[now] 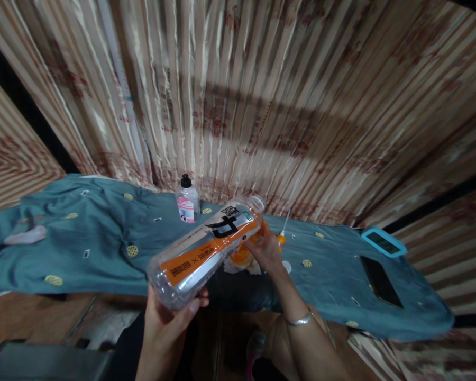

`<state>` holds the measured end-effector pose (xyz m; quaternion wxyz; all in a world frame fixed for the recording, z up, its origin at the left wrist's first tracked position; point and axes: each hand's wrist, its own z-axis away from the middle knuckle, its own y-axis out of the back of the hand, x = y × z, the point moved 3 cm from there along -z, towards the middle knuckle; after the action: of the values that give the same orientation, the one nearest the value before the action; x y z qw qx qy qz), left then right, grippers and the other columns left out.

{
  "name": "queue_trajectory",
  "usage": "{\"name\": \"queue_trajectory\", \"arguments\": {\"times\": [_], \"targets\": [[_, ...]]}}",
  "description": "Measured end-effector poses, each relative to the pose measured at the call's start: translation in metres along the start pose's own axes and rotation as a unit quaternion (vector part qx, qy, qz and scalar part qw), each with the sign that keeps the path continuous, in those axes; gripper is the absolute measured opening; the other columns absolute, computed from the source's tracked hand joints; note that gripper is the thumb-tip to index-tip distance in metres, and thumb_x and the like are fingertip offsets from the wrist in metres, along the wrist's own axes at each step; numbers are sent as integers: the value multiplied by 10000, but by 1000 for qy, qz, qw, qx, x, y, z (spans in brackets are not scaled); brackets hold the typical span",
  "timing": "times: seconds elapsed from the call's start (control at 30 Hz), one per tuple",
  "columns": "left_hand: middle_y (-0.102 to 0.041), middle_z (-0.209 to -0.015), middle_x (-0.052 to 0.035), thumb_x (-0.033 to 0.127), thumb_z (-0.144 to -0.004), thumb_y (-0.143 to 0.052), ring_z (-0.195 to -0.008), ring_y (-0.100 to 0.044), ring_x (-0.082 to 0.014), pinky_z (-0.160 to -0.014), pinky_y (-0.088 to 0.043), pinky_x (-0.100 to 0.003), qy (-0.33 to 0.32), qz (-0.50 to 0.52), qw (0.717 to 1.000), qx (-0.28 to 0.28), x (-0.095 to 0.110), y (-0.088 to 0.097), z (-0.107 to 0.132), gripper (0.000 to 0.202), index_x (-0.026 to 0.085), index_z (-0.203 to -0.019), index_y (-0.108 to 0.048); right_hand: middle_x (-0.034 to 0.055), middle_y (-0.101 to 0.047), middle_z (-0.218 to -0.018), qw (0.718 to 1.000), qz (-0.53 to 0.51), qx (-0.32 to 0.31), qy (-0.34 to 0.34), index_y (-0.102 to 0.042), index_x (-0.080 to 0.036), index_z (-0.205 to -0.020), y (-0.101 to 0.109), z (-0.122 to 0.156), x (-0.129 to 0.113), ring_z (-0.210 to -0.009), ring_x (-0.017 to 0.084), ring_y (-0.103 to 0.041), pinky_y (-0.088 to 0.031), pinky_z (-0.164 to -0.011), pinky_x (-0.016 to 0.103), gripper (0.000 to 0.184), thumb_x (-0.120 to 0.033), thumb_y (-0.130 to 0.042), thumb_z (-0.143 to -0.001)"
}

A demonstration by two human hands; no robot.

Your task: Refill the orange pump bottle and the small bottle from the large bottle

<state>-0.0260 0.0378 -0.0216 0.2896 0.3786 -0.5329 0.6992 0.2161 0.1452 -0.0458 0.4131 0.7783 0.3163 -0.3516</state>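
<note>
In the head view, the left hand [164, 323] is cupping the base of a clear plastic bottle [210, 251] with an orange label, while the right hand [267, 250] is gripping it near the neck — the fingers partly hiding behind it. The bottle is slanting, neck towards the striped curtain [262, 79], over a teal cloth [115, 270]. An orange object [241, 257] is showing partly behind it. A pink-labelled bottle [187, 203] is standing upright nearby — a dark phone [381, 281] is lying well apart, at the right
</note>
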Motion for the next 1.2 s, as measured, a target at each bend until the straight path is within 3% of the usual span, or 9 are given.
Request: {"name": "queue_trajectory", "arguments": {"times": [0.47, 0.87, 1.2], "targets": [[-760, -907, -26, 384, -642, -1013, -729, -753, -218, -640, -667, -303, 5, -39, 999, 4, 1, 2, 5, 733, 200, -1243, -634, 85, -780, -1088, 1000, 20, -7, -18, -667, -232, -1252, 1, -1, 6, -996, 321, -749, -605, -893, 463, 673, -596, -773, -697], [-773, -923, -34, 367, -618, -1024, -705, -753, -210, -595, -665, -289, -26, -52, 998, 6, 0, -5, 6, 762, 174, -1248, -641, 59, -772, -975, 1000, 13, -8, -25, -695, -218, -1115, 4, -5, 7, -871, 274, -725, -602, -804, 411, 571, -555, -806, -669], [-774, -935, -31, 399, -584, -1041, -693, -751, -213, -595, -677, -306, -29, -66, 997, 19, -3, -5, 7, 831, 184, -1274, -631, 64, -778, -1059, 1000, -1, -20, -16, -700, -221, -1149, 7, -8, 6, -953, 283, -732, -598, -867, 421, 589, -559, -814, -681]]}}
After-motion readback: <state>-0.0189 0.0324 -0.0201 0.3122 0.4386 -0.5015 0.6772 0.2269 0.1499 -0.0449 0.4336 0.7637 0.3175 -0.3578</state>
